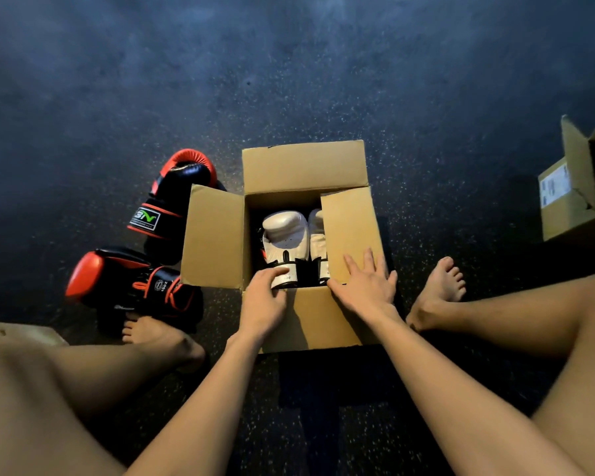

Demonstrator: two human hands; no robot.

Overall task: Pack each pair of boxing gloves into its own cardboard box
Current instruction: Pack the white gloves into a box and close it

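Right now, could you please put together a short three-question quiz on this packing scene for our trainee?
1. True or false: the black-and-red gloves lie inside the open cardboard box.
2. Pick one: the right hand rests flat on A) the box's right flap, B) a black-and-red glove, C) the floor.
3. Short answer: how many white gloves show inside the box?

Key: 1 false, they lie on the floor to the box's left; 2 A; 3 two.
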